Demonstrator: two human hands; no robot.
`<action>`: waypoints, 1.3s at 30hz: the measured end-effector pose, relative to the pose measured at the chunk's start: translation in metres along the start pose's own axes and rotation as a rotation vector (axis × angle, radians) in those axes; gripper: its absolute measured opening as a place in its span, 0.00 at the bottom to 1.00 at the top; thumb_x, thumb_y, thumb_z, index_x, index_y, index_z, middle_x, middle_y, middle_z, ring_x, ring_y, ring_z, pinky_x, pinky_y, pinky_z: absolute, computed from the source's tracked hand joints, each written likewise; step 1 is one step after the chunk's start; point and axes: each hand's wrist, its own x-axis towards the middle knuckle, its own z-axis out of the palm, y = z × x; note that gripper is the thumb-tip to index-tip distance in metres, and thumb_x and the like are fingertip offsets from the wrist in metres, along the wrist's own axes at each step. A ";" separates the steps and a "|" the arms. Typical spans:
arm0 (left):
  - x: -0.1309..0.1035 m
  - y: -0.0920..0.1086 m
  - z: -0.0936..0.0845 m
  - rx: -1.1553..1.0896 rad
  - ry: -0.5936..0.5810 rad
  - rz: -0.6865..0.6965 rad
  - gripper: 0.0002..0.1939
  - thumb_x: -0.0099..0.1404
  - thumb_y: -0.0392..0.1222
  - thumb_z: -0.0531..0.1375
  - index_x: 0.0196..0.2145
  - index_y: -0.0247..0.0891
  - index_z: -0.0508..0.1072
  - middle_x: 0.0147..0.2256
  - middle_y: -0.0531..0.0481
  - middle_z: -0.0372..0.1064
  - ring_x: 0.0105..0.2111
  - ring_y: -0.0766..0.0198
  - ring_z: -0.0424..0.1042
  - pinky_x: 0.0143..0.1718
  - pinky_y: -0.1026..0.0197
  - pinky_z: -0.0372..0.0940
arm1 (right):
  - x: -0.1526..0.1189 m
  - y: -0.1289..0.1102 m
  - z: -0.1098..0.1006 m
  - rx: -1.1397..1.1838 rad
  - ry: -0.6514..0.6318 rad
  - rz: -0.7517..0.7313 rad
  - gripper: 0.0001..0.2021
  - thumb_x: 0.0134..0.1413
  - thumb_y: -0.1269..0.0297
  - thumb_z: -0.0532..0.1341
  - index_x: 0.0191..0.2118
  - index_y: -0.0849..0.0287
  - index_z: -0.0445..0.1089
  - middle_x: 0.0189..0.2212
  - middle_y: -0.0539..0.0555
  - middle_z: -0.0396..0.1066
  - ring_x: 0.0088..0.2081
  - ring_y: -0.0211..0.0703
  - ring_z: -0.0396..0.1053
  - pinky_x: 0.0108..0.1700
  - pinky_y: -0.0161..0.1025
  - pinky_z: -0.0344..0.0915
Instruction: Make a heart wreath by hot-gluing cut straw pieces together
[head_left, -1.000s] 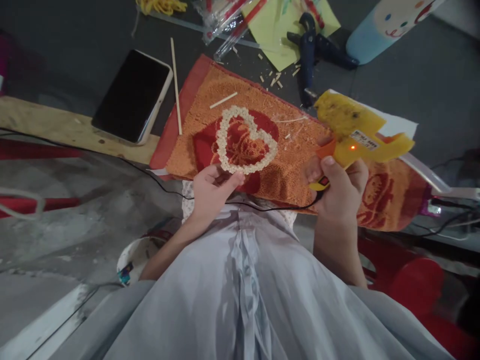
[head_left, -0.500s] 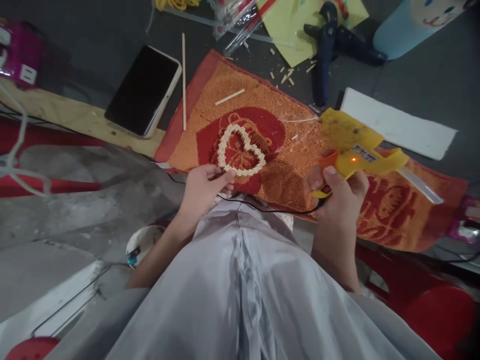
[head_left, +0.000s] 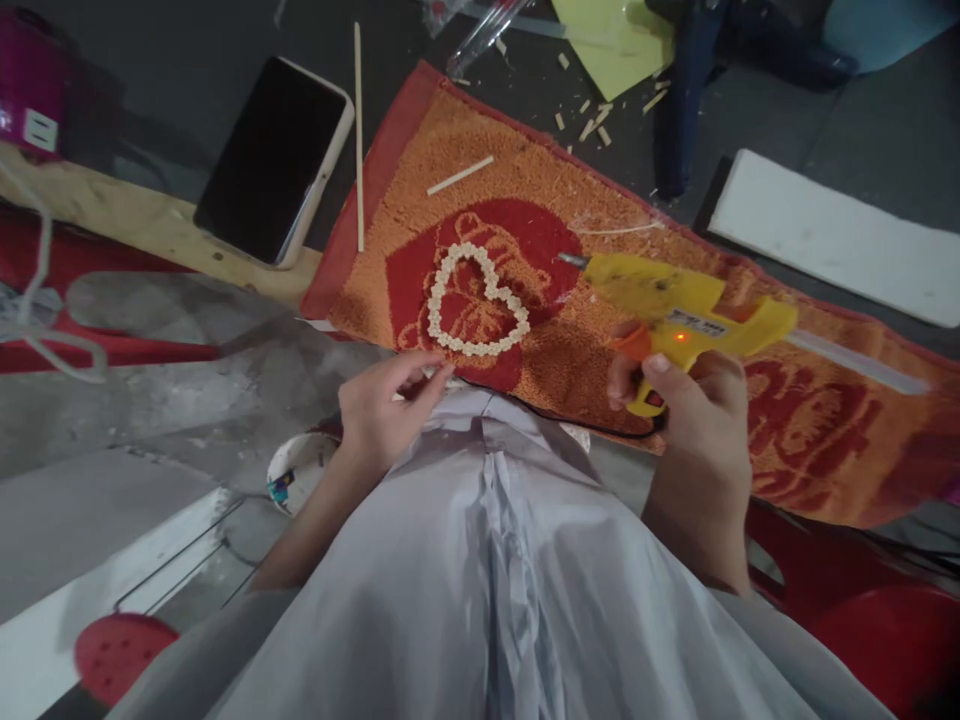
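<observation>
A heart-shaped frame of small pale pieces [head_left: 516, 312] lies on the orange and red towel [head_left: 555, 380]. Just below its lower left edge is my left hand [head_left: 386, 405], thumb and fingertips pinched together; anything between them is too small to make out. My right hand [head_left: 694, 410] grips the yellow glue gun [head_left: 652, 290] by its handle, finger at the orange trigger. The gun's orange light is lit, a clear glue stick [head_left: 859, 362] sticks out of its back, and its metal nozzle points left, right of the heart.
A phone [head_left: 274, 160] and a long thin stick [head_left: 358, 140] lie to the left. A short stick [head_left: 460, 175] is on the towel. Cut bits [head_left: 600, 125], yellow-green paper [head_left: 619, 45], dark blue pliers-like tool [head_left: 682, 110] and a white block [head_left: 832, 235] sit beyond.
My left hand has come off the heart and drawn back down and left. The glue gun's nozzle has moved left, closer to the heart. The view has shifted slightly.
</observation>
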 end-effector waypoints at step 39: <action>0.003 -0.037 0.024 0.372 0.278 0.627 0.16 0.62 0.46 0.63 0.48 0.49 0.75 0.39 0.45 0.72 0.44 0.54 0.66 0.49 0.50 0.56 | 0.007 -0.017 0.031 -0.323 -0.177 0.208 0.12 0.54 0.54 0.64 0.27 0.55 0.74 0.21 0.48 0.70 0.23 0.38 0.67 0.24 0.35 0.65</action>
